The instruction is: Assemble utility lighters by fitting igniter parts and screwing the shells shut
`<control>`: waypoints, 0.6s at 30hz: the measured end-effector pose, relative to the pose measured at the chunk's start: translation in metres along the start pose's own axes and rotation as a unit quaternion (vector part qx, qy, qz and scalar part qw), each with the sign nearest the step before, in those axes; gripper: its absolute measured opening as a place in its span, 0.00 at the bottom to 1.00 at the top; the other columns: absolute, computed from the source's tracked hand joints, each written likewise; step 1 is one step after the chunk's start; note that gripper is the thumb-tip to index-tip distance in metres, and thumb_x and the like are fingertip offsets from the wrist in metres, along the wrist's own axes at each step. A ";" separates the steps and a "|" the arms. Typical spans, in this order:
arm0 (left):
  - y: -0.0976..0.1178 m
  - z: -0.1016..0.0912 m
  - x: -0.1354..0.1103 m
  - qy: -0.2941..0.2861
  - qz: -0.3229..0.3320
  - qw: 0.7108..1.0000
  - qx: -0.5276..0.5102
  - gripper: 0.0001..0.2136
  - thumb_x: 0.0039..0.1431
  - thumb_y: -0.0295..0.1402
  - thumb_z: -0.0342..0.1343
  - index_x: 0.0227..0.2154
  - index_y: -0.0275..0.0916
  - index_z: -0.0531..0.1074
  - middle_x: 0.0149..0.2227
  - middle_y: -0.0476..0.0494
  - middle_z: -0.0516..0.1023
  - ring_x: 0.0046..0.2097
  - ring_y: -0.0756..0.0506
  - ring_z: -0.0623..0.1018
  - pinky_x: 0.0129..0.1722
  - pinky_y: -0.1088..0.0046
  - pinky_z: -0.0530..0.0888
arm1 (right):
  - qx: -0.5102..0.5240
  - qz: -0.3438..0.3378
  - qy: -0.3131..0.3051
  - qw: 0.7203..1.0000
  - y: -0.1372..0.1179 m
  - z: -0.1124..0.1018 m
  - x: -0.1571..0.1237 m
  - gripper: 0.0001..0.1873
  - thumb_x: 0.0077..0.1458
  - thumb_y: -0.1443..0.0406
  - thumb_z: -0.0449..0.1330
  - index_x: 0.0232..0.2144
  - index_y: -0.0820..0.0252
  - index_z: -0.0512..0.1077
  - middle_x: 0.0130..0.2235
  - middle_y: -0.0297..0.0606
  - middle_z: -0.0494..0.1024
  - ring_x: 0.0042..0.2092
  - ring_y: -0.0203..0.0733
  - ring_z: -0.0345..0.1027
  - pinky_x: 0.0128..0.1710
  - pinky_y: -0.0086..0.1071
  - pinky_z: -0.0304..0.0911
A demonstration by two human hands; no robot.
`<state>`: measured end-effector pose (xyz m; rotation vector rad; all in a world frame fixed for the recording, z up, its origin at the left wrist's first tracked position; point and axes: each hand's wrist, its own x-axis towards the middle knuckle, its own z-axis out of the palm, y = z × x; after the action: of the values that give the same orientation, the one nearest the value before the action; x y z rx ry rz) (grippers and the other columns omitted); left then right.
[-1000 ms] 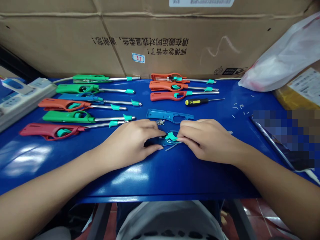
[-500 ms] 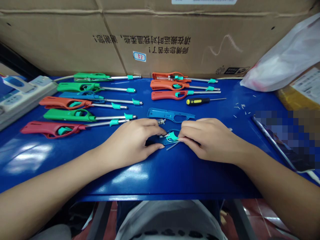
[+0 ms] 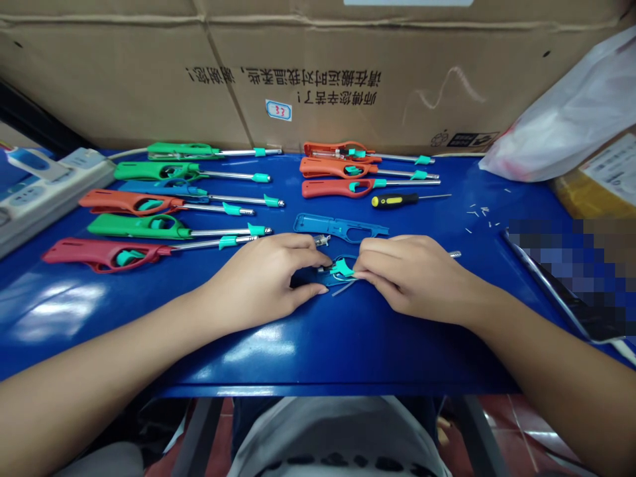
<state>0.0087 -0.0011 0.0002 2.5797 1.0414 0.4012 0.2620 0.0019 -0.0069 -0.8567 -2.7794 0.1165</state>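
Note:
An opened blue gas lighter casing (image 3: 334,279) lies on the table between my hands, with a teal trigger (image 3: 344,267) and thin pale tubing in it. My left hand (image 3: 271,278) grips its left part between thumb and fingers, near a small metal fitting (image 3: 321,240). With thumb and forefinger closed, my right hand (image 3: 417,278) pinches at the right side of the trigger. A metal tip (image 3: 455,254) shows beyond the right hand; that hand hides what lies between. Just behind lies the loose blue half shell (image 3: 342,228).
Several coloured lighters (image 3: 134,225) lie in rows at left, and orange and red ones (image 3: 342,169) at the back. A screwdriver (image 3: 397,200), small white pins (image 3: 481,212), a phone (image 3: 561,285), a plastic bag (image 3: 571,112) and a power strip (image 3: 40,189) surround the work.
The view has shifted slightly. Both hands stay at the casing, and the teal trigger has tilted a little near the right fingertips.

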 end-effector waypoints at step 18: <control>0.000 0.001 -0.002 0.005 0.006 1.000 0.007 0.12 0.61 0.32 0.64 0.48 0.40 0.80 0.41 0.45 0.81 0.43 0.42 0.82 0.43 0.66 0.78 | 0.069 0.047 -0.032 0.996 0.001 -0.005 -0.002 0.15 0.68 0.64 0.54 0.36 0.57 0.80 0.37 0.33 0.79 0.34 0.36 0.70 0.32 0.34 0.53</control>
<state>0.0076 -0.0027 -0.0013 2.6012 1.0356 0.4107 0.2655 0.0012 -0.0027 -0.9647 -2.7493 0.3538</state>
